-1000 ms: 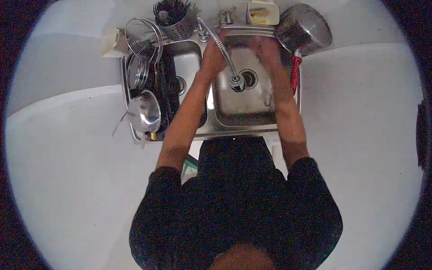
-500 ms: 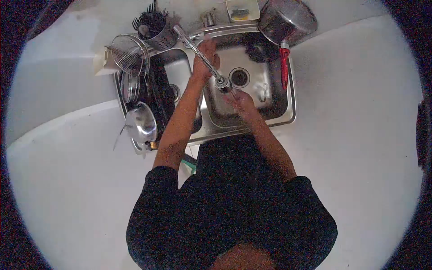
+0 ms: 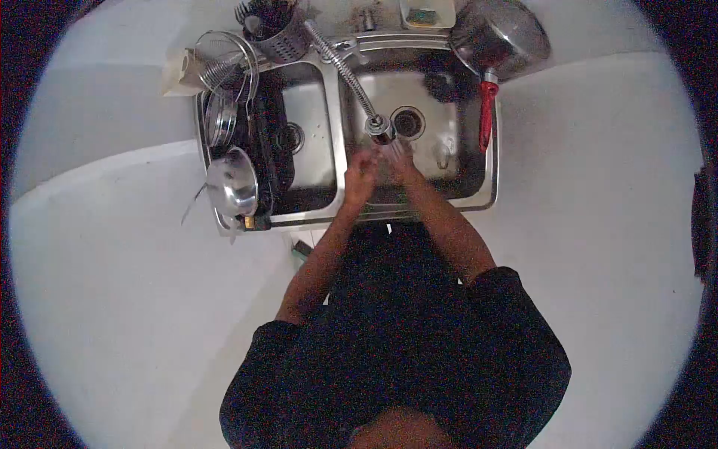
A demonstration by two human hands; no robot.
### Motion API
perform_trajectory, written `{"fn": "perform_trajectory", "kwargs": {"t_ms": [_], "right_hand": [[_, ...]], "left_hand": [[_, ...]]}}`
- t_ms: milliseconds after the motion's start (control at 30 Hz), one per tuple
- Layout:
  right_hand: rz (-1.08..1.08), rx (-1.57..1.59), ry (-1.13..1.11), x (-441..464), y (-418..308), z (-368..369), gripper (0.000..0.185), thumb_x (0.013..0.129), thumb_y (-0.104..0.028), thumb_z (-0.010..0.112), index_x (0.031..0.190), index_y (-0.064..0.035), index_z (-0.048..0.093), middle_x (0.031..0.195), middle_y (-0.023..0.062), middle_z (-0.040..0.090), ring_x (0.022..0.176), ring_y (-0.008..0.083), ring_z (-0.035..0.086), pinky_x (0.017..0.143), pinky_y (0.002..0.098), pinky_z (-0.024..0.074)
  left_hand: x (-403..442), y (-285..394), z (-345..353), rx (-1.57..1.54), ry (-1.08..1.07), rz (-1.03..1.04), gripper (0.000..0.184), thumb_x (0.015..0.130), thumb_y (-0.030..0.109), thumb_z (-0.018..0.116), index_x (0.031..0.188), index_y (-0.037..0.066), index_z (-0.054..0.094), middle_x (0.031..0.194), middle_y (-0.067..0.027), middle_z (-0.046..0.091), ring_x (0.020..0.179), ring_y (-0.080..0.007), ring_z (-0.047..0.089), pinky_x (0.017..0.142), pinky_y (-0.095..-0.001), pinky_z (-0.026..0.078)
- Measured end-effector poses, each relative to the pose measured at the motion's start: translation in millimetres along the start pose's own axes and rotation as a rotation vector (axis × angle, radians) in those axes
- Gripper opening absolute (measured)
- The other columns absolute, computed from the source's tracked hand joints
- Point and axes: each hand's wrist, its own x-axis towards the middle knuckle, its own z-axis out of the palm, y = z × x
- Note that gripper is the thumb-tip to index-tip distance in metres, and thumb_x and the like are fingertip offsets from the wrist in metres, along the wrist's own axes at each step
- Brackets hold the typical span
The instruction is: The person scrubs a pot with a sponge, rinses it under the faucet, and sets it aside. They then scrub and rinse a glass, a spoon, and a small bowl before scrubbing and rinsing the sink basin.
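A tap with a coiled spring neck (image 3: 342, 69) reaches over the right basin (image 3: 374, 93) of a steel double sink, and water seems to fall from its head. My right hand (image 3: 400, 162) is under the tap head, in the stream; its fingers are blurred. Just beside it, to the left, my left hand (image 3: 363, 169) is over the near left part of the same basin. Its fingers are smeared too. No object can be made out in either hand. The basin's drain (image 3: 408, 123) lies beyond my hands.
At the left are a strainer (image 3: 224, 67), a steel pot (image 3: 233, 183) and a dark rack. Behind stand a cutlery holder (image 3: 288, 43) and a white dish (image 3: 428, 13) with a sponge. A large pan with a red handle (image 3: 487, 116) rests over the right rim.
My left hand has come from near the tap's base toward me, beside my right hand. My right hand moved earlier from the back of the basin to under the tap. The view has shifted slightly.
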Motion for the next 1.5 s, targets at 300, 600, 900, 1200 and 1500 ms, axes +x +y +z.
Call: {"fn": "perform_trajectory", "kwargs": {"t_ms": [300, 600, 900, 1200, 1500], "right_hand": [[-0.1, -0.727, 0.104, 90, 105, -19, 0.042, 0.086, -0.041, 0.059, 0.107, -0.0047, 0.058, 0.101, 0.0136, 0.063, 0.087, 0.026, 0.062, 0.075, 0.0391, 0.051], [0.538, 0.666, 0.254, -26, -93, 25, 0.04, 0.091, -0.038, 0.052, 0.111, -0.004, 0.057, 0.102, 0.0102, 0.061, 0.094, 0.0238, 0.058, 0.084, 0.0404, 0.0474], [0.387, 0.265, 0.04, -49, -62, 14, 0.04, 0.095, -0.03, 0.048, 0.12, 0.0006, 0.048, 0.121, 0.0143, 0.055, 0.106, 0.0253, 0.057, 0.094, 0.0382, 0.0455], [0.088, -0.545, -0.227, -46, -80, -41, 0.046, 0.085, -0.022, 0.058, 0.123, 0.0022, 0.048, 0.12, 0.0207, 0.056, 0.113, 0.0339, 0.055, 0.097, 0.0434, 0.0453], [-0.874, -1.45, 0.178, 116, -170, -10, 0.06, 0.072, -0.017, 0.062, 0.127, 0.0005, 0.048, 0.135, 0.0221, 0.044, 0.125, 0.0385, 0.042, 0.1, 0.0502, 0.0386]], "left_hand": [[-5, 7, 60, -0.049, 0.002, 0.048, 0.044, 0.095, 0.027, 0.049, 0.128, -0.003, 0.044, 0.122, -0.0198, 0.053, 0.117, -0.0304, 0.05, 0.097, -0.0405, 0.038], [43, -44, 106, -0.38, -0.022, -0.156, 0.042, 0.099, 0.031, 0.037, 0.122, -0.002, 0.047, 0.116, -0.0163, 0.056, 0.108, -0.0304, 0.054, 0.095, -0.0386, 0.041], [56, -70, 51, -0.567, 0.027, -0.529, 0.025, 0.093, 0.024, 0.044, 0.095, 0.005, 0.06, 0.085, -0.0042, 0.059, 0.072, -0.0168, 0.054, 0.064, -0.0331, 0.046], [1, 4, -6, 0.372, 0.241, 0.324, 0.023, 0.081, 0.008, 0.058, 0.103, -0.001, 0.055, 0.102, -0.0144, 0.059, 0.096, -0.0281, 0.057, 0.085, -0.0396, 0.046], [10, -20, -17, 0.821, 0.219, 0.458, 0.056, 0.075, 0.018, 0.06, 0.125, -0.003, 0.046, 0.136, -0.0304, 0.035, 0.128, -0.0477, 0.032, 0.104, -0.054, 0.029]]}}
